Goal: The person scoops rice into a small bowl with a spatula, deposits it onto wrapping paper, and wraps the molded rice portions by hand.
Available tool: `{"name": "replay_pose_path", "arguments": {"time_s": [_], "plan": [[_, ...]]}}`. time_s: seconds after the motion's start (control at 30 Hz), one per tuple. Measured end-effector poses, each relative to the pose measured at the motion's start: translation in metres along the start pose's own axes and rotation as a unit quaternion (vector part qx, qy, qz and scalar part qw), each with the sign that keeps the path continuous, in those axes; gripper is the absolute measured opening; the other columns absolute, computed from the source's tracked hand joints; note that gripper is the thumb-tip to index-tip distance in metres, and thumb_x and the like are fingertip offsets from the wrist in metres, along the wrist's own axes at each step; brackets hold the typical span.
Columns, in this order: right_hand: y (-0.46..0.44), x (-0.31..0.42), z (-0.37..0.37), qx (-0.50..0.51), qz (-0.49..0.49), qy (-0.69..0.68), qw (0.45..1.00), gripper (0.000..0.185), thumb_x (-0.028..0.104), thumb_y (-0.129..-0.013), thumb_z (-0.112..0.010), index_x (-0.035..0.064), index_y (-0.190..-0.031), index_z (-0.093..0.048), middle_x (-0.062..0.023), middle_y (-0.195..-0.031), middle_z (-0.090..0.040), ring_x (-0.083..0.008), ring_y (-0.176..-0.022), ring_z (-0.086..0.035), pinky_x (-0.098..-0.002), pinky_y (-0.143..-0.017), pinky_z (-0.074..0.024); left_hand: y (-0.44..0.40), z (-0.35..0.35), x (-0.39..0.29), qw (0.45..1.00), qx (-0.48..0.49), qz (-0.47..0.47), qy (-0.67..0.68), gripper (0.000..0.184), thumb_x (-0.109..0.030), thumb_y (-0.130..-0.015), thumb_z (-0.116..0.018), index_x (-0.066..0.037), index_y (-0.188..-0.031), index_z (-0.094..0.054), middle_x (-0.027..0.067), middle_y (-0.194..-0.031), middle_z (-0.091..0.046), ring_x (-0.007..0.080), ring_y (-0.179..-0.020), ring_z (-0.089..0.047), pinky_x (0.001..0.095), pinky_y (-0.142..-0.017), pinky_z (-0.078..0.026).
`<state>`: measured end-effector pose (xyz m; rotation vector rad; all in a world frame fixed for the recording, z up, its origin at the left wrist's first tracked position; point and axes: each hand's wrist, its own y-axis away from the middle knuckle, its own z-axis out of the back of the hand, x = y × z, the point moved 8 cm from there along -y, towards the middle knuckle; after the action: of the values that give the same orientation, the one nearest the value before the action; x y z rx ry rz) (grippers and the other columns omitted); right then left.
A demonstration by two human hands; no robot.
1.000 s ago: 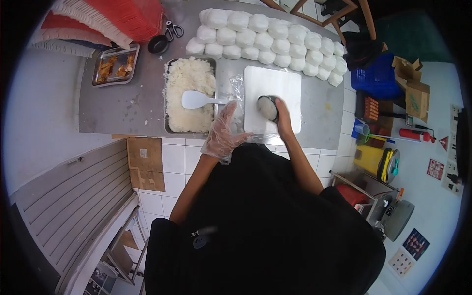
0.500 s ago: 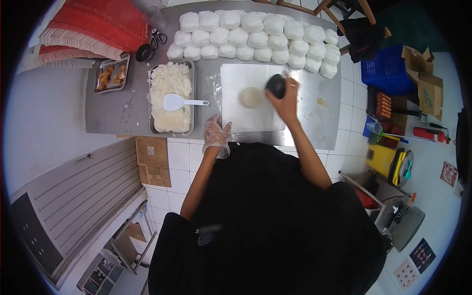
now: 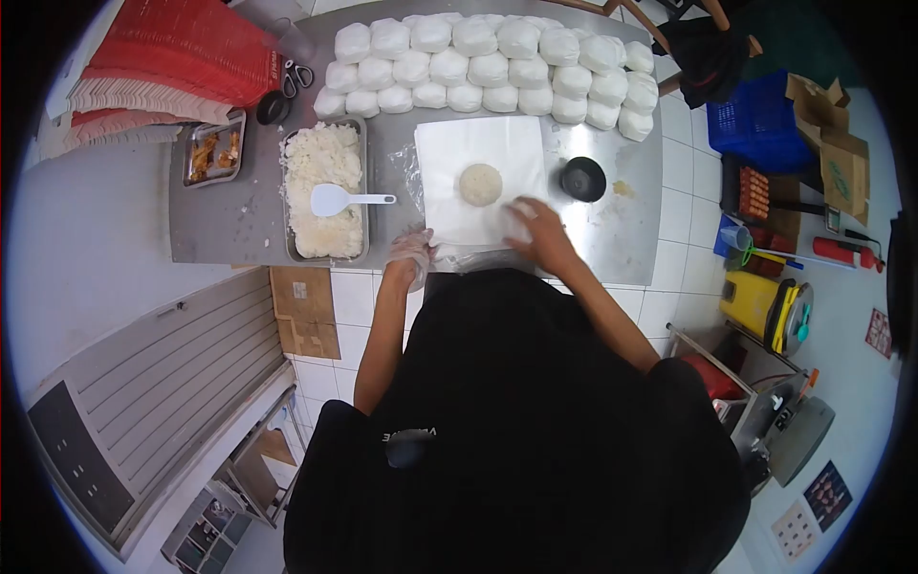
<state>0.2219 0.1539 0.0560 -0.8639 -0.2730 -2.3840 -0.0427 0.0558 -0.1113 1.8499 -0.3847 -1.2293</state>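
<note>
A round, flat portion of rice (image 3: 480, 185) lies on a stack of white paper sheets (image 3: 449, 143) on the steel table. My left hand (image 3: 409, 254), in a clear plastic glove, is at the paper's near left corner, its fingers drawn together on the edge. Over the near right part of the paper is my bare right hand (image 3: 541, 236); its fingertips are smeared by motion, so their grip is unclear. A black round bowl (image 3: 583, 180) stands upright to the right of the paper, apart from both hands. Crumpled clear plastic (image 3: 478, 259) shows along the near edge.
Left of the paper is a metal tray (image 3: 364, 153) of cooked rice (image 3: 320, 158) with a white rice paddle (image 3: 337, 199) on top. Rows of white wrapped parcels (image 3: 449, 67) line the back. Scissors (image 3: 298, 75), a small food tray (image 3: 239, 143) and red packaging stacks (image 3: 182, 48) sit at left.
My right hand has let go of the black bowl, now standing right of the paper, and moved down to the paper's near right side. My left hand stays near the left corner.
</note>
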Motion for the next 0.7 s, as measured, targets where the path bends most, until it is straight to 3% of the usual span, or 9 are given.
{"name": "replay_pose_path", "arguments": {"time_s": [0.27, 0.33, 0.37, 0.4, 0.43, 0.57, 0.63, 0.67, 0.7], "plan": [[-0.007, -0.017, -0.030, 0.105, 0.042, 0.038, 0.993, 0.022, 0.008, -0.086, -0.057, 0.0076, -0.106, -0.065, -0.0103, -0.104, -0.064, -0.0318, -0.099, -0.060, -0.0464, -0.087, -0.0464, 0.017, -0.010, -0.005, 0.985, -0.020, 0.120, 0.122, 0.024, -0.018, -0.090, -0.069, -0.002, -0.105, -0.058, 0.0082, -0.096, -0.061, 0.0171, -0.081, -0.063, 0.0285, -0.063, -0.056], [-0.015, -0.013, -0.027, 0.109, 0.046, 0.035, 0.992, 0.022, 0.004, -0.083, -0.054, 0.0066, -0.102, -0.066, -0.0113, -0.098, -0.064, -0.0324, -0.093, -0.062, -0.0454, -0.082, -0.0485, 0.029, -0.008, -0.046, 0.973, -0.092, -0.126, -0.169, 0.034, -0.026, -0.088, -0.071, -0.002, -0.107, -0.058, 0.0115, -0.099, -0.063, 0.0231, -0.086, -0.066, 0.0349, -0.069, -0.057], [-0.019, -0.013, -0.023, 0.102, 0.028, 0.036, 0.994, 0.023, 0.001, -0.081, -0.053, 0.0055, -0.100, -0.066, -0.0124, -0.096, -0.064, -0.0333, -0.092, -0.062, -0.0446, -0.079, -0.0495, 0.036, -0.018, -0.054, 0.973, -0.092, -0.127, -0.169, 0.034, -0.026, -0.088, -0.071, -0.002, -0.107, -0.058, 0.0115, -0.099, -0.063, 0.0231, -0.086, -0.066, 0.0349, -0.069, -0.057], [-0.024, -0.013, -0.019, 0.096, 0.010, 0.038, 0.995, 0.024, -0.001, -0.079, -0.052, 0.0045, -0.098, -0.066, -0.0135, -0.094, -0.064, -0.0342, -0.090, -0.062, -0.0439, -0.076, -0.0505, 0.091, -0.062, -0.123, 0.826, -0.113, -0.394, -0.387, 0.038, -0.031, -0.087, -0.070, -0.005, -0.112, -0.058, 0.0110, -0.101, -0.063, 0.0246, -0.089, -0.065, 0.0381, -0.074, -0.056], [-0.030, -0.011, -0.018, 0.097, 0.013, 0.038, 0.994, 0.024, -0.001, -0.079, -0.052, 0.0045, -0.098, -0.066, -0.0135, -0.094, -0.064, -0.0342, -0.090, -0.062, -0.0439, -0.076, -0.0505, 0.145, -0.108, -0.146, 0.563, -0.121, -0.603, -0.552, 0.043, -0.037, -0.086, -0.070, -0.009, -0.117, -0.059, 0.0105, -0.103, -0.064, 0.0261, -0.092, -0.065, 0.0413, -0.078, -0.055], [-0.059, -0.014, 0.005, 0.011, 0.011, 0.022, 1.000, 0.015, 0.004, -0.085, -0.054, 0.0036, -0.095, -0.066, -0.0143, -0.089, -0.065, -0.0354, -0.085, -0.063, -0.0453, -0.076, -0.0502, 0.062, -0.114, -0.121, 0.545, -0.009, -0.460, -0.701, 0.037, -0.044, -0.088, -0.061, -0.020, -0.117, -0.063, 0.0067, -0.112, -0.063, 0.0254, -0.101, -0.062, 0.0426, -0.088, -0.050], [-0.067, -0.022, 0.015, -0.017, -0.036, -0.005, 0.999, 0.014, 0.011, -0.090, -0.056, 0.0032, -0.094, -0.066, -0.0161, -0.092, -0.066, -0.0356, -0.085, -0.064, -0.0448, -0.076, -0.0501, -0.020, -0.093, -0.093, 0.643, 0.062, -0.355, -0.676, 0.029, -0.045, -0.092, -0.055, -0.028, -0.112, -0.067, 0.0037, -0.119, -0.063, 0.0245, -0.104, -0.061, 0.0415, -0.087, -0.050], [-0.067, -0.023, 0.021, -0.051, -0.027, -0.046, 0.997, 0.019, 0.019, -0.092, -0.059, 0.0015, -0.096, -0.066, -0.0187, -0.092, -0.067, -0.0366, -0.087, -0.064, -0.0438, -0.076, -0.0500, -0.014, -0.099, -0.104, 0.603, 0.041, -0.520, -0.604, 0.030, -0.045, -0.094, -0.052, -0.024, -0.104, -0.070, 0.0082, -0.106, -0.068, 0.0301, -0.090, -0.066, 0.0430, -0.081, -0.052], [-0.070, -0.027, 0.023, -0.056, -0.026, -0.045, 0.997, 0.019, 0.019, -0.092, -0.059, 0.0015, -0.096, -0.066, -0.0187, -0.092, -0.067, -0.0366, -0.087, -0.064, -0.0438, -0.076, -0.0500, -0.013, -0.104, -0.111, 0.600, 0.041, -0.524, -0.604, 0.030, -0.045, -0.094, -0.052, -0.024, -0.104, -0.070, 0.0082, -0.106, -0.068, 0.0301, -0.090, -0.066, 0.0430, -0.081, -0.052]]}}
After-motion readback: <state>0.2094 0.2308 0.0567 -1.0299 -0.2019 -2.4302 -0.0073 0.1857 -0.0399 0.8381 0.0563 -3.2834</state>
